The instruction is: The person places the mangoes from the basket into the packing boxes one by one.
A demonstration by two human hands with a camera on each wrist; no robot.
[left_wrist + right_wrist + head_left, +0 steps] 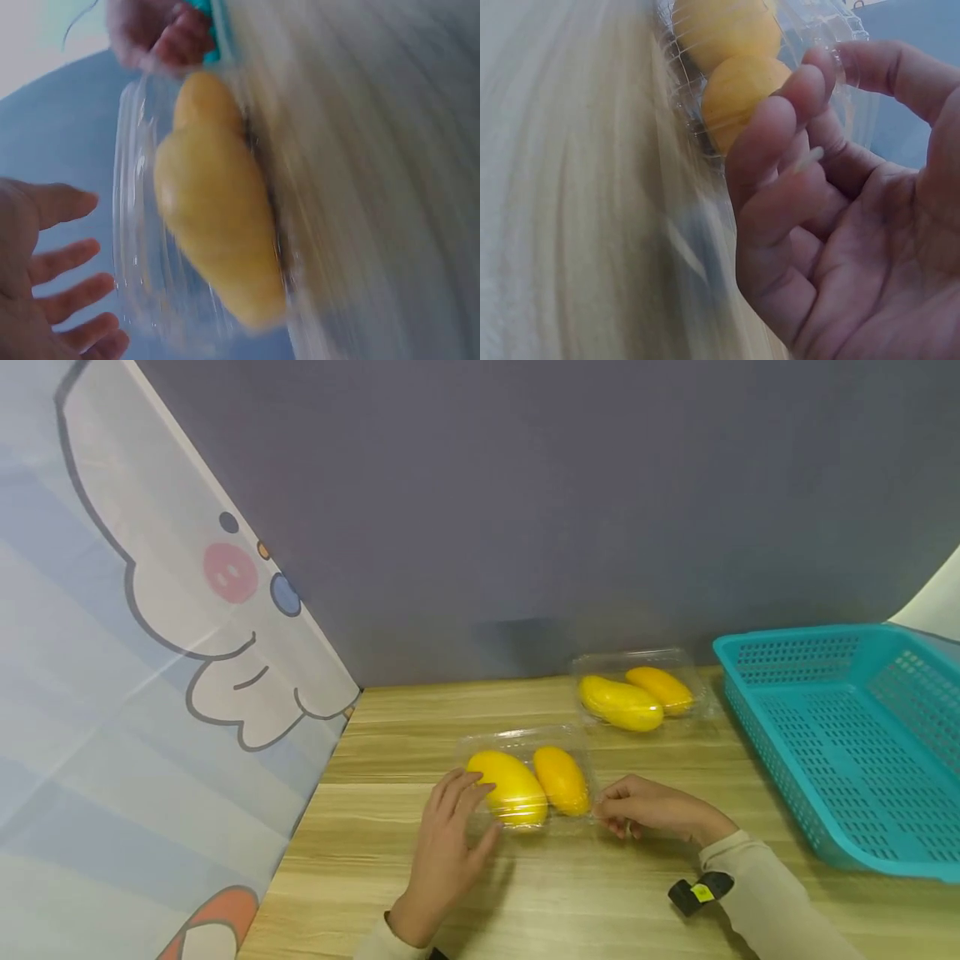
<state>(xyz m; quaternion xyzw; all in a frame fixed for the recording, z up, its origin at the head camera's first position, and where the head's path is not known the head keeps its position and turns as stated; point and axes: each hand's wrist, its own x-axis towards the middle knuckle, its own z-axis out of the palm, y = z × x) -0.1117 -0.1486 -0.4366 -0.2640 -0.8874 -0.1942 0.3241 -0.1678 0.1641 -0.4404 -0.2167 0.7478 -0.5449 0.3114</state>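
A clear plastic clamshell box point(517, 739) lies on the wooden table with two yellow mangoes in it, a larger mango point(510, 787) on the left and a smaller mango point(561, 781) on the right. My right hand point(652, 810) pinches the box's near right edge between thumb and forefinger, the other fingers curled in toward the palm. On the left, my left hand point(450, 839) hovers by the box with its fingers spread and relaxed. In the left wrist view a gap shows between those fingertips and the box wall point(127, 217).
Behind and to the right stands another clear clamshell box point(637, 660) holding two mangoes point(621, 703). A turquoise perforated basket point(795, 785) occupies the table's right side. A grey wall point(525, 527) rises at the back, and a cartoon-printed cloth point(150, 735) hangs at left.
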